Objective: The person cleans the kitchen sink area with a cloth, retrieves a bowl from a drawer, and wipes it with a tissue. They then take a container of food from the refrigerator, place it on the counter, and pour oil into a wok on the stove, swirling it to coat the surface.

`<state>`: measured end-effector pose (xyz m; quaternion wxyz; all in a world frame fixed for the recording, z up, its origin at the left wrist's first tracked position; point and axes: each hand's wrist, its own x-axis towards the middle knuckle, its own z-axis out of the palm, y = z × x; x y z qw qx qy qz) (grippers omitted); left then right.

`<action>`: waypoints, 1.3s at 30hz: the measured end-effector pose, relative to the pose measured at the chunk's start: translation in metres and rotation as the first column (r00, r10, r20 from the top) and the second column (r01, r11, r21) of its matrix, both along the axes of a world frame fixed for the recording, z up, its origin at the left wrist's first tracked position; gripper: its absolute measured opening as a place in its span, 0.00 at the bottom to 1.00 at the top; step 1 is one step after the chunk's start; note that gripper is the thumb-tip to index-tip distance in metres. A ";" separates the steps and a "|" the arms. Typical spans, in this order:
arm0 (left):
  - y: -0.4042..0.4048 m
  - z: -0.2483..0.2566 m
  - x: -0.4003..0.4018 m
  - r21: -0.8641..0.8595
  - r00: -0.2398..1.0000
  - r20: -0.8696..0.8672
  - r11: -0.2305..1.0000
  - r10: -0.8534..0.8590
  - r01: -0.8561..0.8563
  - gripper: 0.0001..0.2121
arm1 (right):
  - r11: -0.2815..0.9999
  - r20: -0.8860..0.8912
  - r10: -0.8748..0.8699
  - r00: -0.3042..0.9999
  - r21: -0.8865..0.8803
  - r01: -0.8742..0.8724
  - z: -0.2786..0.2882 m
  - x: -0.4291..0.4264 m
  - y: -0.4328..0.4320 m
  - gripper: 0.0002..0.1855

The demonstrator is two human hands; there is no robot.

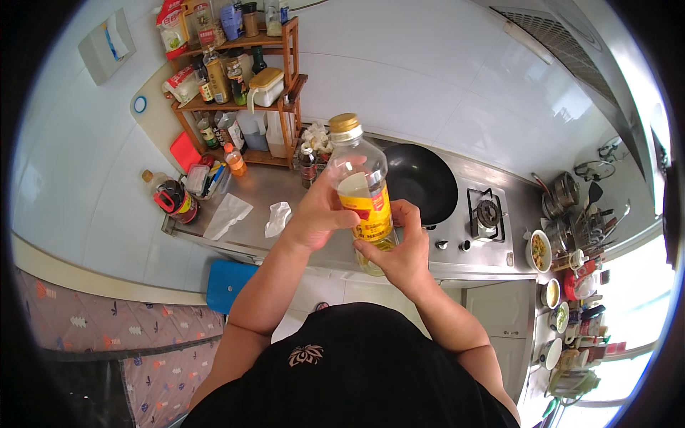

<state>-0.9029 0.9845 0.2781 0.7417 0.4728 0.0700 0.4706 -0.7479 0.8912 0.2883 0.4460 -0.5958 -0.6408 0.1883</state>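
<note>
My left hand (320, 214) grips the upper part of a clear plastic cooking-oil bottle (369, 206), its thumb across the yellow label. Around the lower part of the same bottle is my right hand (404, 249), with the thumb near the label's bottom edge. The bottle leans slightly and its gold cap is on; pale yellow oil shows near the base. Behind it a black wok (423, 182) rests on the left side of the gas stove. The right burner (487, 214) is bare. A small dark bottle with a white cap (307, 166) stands left of the oil bottle.
A wooden rack (293, 88) with seasonings stands at the back left. Paper towels (229, 215), an orange drink bottle (235, 160) and a large dark sauce bottle (179, 203) are on the left counter. Bowls, including one of food (539, 251), line the right counter. A blue stool (227, 283) stands below.
</note>
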 end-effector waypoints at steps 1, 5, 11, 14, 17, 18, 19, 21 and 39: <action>-0.001 0.001 0.005 0.000 1.000 -0.012 1.000 0.006 -0.006 0.43 | 0.998 0.097 -0.053 0.994 0.027 0.050 0.002 0.001 -0.003 0.39; -0.004 -0.001 0.019 -0.045 1.000 0.005 0.999 -0.008 0.008 0.42 | 0.984 0.243 -0.134 0.961 0.150 0.099 -0.002 0.007 -0.014 0.42; -0.001 -0.007 0.022 -0.139 0.971 0.114 0.965 -0.209 0.224 0.39 | 0.999 0.076 0.025 0.997 0.039 -0.028 -0.004 0.020 -0.025 0.42; -0.002 -0.004 0.023 -0.143 0.931 0.177 0.927 -0.320 0.346 0.37 | 0.991 -0.083 0.127 0.988 -0.022 -0.129 -0.008 0.027 -0.023 0.41; -0.003 -0.008 0.024 -0.112 0.895 0.233 0.904 -0.380 0.413 0.37 | 0.986 -0.110 0.142 0.984 -0.067 -0.150 -0.009 0.027 -0.024 0.41; -0.003 -0.010 0.024 -0.101 0.884 0.252 0.898 -0.394 0.429 0.37 | 0.986 -0.098 0.136 0.986 -0.081 -0.144 -0.008 0.026 -0.025 0.41; -0.003 -0.011 0.024 -0.086 0.878 0.262 0.896 -0.401 0.435 0.37 | 0.989 -0.063 0.122 0.990 -0.076 -0.127 -0.006 0.025 -0.025 0.41; -0.002 -0.014 0.024 -0.055 0.862 0.284 0.890 -0.420 0.452 0.37 | 0.994 0.010 0.092 0.996 -0.064 -0.091 -0.001 0.023 -0.027 0.42; -0.001 -0.025 0.021 -0.110 0.883 0.285 0.903 -0.372 0.416 0.36 | 0.996 0.064 0.071 0.995 -0.065 -0.067 -0.005 0.016 -0.021 0.40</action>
